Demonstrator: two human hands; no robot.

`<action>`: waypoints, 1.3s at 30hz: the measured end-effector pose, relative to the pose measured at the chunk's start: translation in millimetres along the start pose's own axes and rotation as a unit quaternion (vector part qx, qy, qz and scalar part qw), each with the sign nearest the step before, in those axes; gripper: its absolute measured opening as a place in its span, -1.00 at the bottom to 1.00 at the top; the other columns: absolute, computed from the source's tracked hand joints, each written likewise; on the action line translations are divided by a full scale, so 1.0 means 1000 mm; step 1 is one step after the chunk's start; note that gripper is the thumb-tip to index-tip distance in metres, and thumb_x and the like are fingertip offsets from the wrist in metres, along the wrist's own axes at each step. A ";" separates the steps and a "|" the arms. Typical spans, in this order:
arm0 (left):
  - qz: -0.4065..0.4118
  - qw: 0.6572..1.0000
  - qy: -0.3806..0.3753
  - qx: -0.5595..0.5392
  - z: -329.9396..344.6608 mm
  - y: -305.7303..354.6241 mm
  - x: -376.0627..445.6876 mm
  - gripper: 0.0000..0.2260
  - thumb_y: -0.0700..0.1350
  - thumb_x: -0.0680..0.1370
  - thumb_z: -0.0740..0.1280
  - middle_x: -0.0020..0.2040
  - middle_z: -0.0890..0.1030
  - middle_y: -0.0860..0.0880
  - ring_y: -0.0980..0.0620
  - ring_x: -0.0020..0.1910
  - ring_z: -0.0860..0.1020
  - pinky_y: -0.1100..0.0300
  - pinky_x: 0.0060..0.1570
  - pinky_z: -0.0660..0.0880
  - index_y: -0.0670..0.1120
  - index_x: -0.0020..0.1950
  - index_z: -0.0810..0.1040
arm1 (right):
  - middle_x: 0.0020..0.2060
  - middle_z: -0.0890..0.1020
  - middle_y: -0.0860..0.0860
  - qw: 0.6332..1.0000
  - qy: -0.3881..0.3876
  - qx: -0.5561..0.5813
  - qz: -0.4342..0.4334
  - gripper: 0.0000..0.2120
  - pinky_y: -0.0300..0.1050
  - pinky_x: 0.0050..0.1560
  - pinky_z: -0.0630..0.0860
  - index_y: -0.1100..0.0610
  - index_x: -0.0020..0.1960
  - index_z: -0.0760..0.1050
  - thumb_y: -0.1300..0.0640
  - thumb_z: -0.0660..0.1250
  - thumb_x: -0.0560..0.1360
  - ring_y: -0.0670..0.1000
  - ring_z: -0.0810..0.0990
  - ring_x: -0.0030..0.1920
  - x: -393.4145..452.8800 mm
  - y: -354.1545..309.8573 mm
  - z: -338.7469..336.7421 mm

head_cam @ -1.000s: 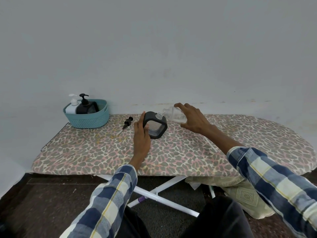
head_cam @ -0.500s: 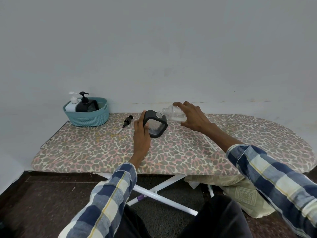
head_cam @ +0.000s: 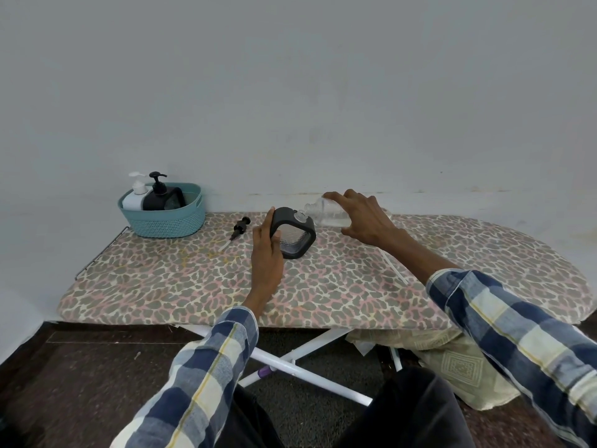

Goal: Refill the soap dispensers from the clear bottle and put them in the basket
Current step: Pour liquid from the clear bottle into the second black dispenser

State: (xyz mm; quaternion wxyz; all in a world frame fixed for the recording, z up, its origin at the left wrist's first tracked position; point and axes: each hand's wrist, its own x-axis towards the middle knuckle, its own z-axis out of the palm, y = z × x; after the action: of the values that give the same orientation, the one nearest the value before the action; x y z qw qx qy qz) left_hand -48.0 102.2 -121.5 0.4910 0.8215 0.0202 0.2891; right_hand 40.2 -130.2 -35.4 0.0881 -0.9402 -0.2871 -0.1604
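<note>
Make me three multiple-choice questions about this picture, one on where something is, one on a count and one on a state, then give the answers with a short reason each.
1. Where does the loose black pump lie?
A. in the basket
B. on the ironing board, between basket and dispenser
C. on the floor

2. How many dispensers stand in the teal basket?
A. none
B. two
C. four

3. How is the clear bottle held?
A. upright
B. upside down
C. tipped sideways

Answers:
1 B, it rests on the patterned cover.
2 B, one white, one black.
3 C, the right hand holds its mouth toward the open neck of the black dispenser, which the left hand steadies.
</note>
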 end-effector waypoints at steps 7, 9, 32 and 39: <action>0.008 1.000 0.002 0.000 0.001 -0.003 0.000 -0.56 -0.05 0.81 0.09 0.53 0.37 -0.09 0.67 0.14 0.35 0.69 -0.03 0.31 0.13 0.72 0.21 | -0.03 0.53 0.00 0.999 0.005 -0.031 -0.006 -0.16 0.12 0.12 0.41 -0.12 0.59 0.23 0.17 0.55 0.44 0.08 0.50 -0.06 0.000 0.002 -0.002; 0.007 1.000 0.000 0.003 0.000 -0.004 0.001 -0.55 -0.05 0.81 0.10 0.54 0.37 -0.09 0.69 0.11 0.34 0.69 -0.03 0.31 0.14 0.72 0.21 | 0.03 0.55 0.03 0.999 0.007 -0.038 -0.008 -0.16 0.14 0.15 0.42 -0.13 0.59 0.23 0.16 0.56 0.44 0.11 0.53 -0.01 0.001 0.003 -0.002; 0.010 1.000 0.005 0.016 0.002 -0.004 0.002 -0.55 -0.06 0.81 0.12 0.53 0.40 -0.10 0.73 0.10 0.30 0.72 0.00 0.28 0.12 0.72 0.23 | 0.21 0.56 0.09 0.996 0.036 -0.085 -0.009 -0.12 0.21 0.23 0.40 -0.13 0.57 0.26 0.19 0.62 0.40 0.17 0.57 0.16 -0.001 0.000 -0.004; 0.023 0.999 0.003 0.026 0.001 -0.004 0.002 -0.55 -0.01 0.80 0.10 0.55 0.39 -0.09 0.43 0.12 0.37 0.63 0.05 0.35 0.15 0.71 0.23 | 0.20 0.56 0.09 0.996 0.038 -0.084 -0.008 -0.12 0.21 0.23 0.39 -0.12 0.57 0.27 0.21 0.62 0.39 0.16 0.57 0.14 -0.002 -0.002 -0.004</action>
State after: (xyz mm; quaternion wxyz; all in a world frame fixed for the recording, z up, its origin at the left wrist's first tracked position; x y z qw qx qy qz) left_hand -44.8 104.1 -124.5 0.4629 0.8332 0.0107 0.3025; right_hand 36.6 -131.1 -32.2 0.0188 -0.9353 -0.2765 -0.2199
